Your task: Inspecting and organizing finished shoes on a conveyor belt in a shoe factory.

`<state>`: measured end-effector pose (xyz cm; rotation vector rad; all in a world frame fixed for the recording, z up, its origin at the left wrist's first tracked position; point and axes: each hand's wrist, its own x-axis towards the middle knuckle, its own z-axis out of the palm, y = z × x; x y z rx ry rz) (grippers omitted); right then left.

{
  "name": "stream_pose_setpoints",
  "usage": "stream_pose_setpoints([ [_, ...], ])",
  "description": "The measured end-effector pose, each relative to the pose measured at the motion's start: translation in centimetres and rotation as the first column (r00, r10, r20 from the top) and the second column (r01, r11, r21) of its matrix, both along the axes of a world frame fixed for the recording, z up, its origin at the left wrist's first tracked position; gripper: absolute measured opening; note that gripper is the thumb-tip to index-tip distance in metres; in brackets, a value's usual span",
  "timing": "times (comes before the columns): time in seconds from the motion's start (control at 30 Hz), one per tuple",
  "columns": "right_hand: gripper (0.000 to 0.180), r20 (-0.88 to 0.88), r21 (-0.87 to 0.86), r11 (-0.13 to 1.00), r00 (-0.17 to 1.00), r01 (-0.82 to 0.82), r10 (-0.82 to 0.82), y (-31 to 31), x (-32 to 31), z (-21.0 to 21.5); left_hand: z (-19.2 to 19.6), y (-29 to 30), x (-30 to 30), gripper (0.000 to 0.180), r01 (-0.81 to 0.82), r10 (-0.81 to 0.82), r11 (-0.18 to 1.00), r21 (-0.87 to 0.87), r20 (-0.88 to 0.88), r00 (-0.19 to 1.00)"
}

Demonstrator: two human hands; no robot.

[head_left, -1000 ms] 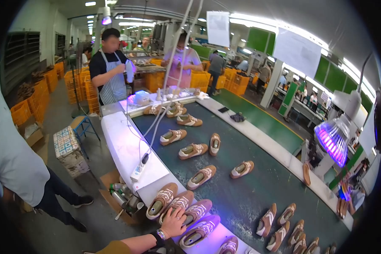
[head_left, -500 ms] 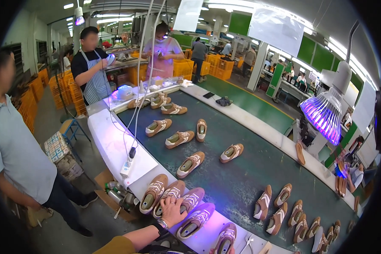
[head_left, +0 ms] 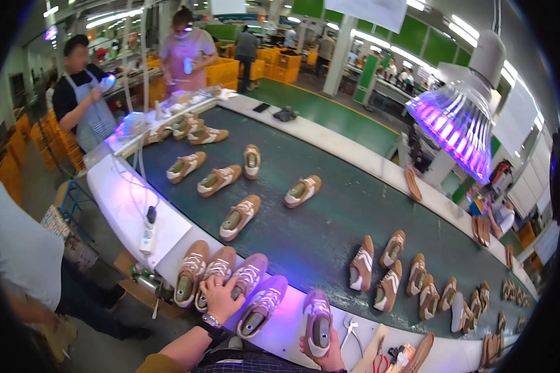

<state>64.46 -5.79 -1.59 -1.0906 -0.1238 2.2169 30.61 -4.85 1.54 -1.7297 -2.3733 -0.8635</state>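
My left hand (head_left: 223,299) rests over the heel of a brown sneaker (head_left: 218,266) with white laces, its fingers bent around it and its thumb side against the neighbouring pinkish-lit sneaker (head_left: 250,273). In my right hand (head_left: 333,355) is another brown sneaker (head_left: 318,311), toe pointing away, gripped at the heel over the near white ledge (head_left: 348,316). A green shoe last shows in its opening. On either side of my left hand stand one more brown sneaker (head_left: 191,267) and a purple-lit sneaker (head_left: 264,304).
Several sneakers (head_left: 239,217) lie spread over the dark green conveyor belt (head_left: 305,242). Pliers (head_left: 353,336) and red-handled cutters (head_left: 380,360) lie beside my right hand. A lamp (head_left: 460,118) hangs at the upper right. A power strip (head_left: 148,236) lies on the left ledge. Co-workers stand beyond.
The view has swung right and down, so my right hand and its sneaker show more fully. My left hand stays on the same sneakers. A co-worker at the far end has lowered one hand.
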Motion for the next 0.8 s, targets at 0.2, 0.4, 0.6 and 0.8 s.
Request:
stream_pose_setpoints([
  [0.2, 0.054, -0.164, 0.247, 0.969, 0.986, 0.021, 0.021, 11.6, -4.5, 5.1, -0.2, 0.4, 0.2, 0.042, -0.035, 0.035, 0.999, -0.02, 0.006, 0.999],
  [0.4, 0.056, -0.218, 0.393, 0.862, 0.943, 0.322, -0.252, 29.3, -9.2, 7.0, 0.0, 1.0, 1.3, 0.044, -0.033, 0.033, 0.999, -0.024, -0.01, 0.999],
  [0.6, 0.025, 0.139, 0.341, 0.883, 0.946, -0.323, 0.293, 20.1, -16.2, 2.4, -0.5, -0.1, 0.2, 0.042, -0.101, 0.1, 0.995, -0.024, -0.021, 0.995],
  [0.8, 0.022, 0.312, 0.352, 0.89, 0.933, -0.29, 0.181, 10.8, -10.9, -2.3, -0.1, 0.3, 0.9, 0.043, -0.062, 0.062, 0.998, -0.001, -0.037, 0.997],
])
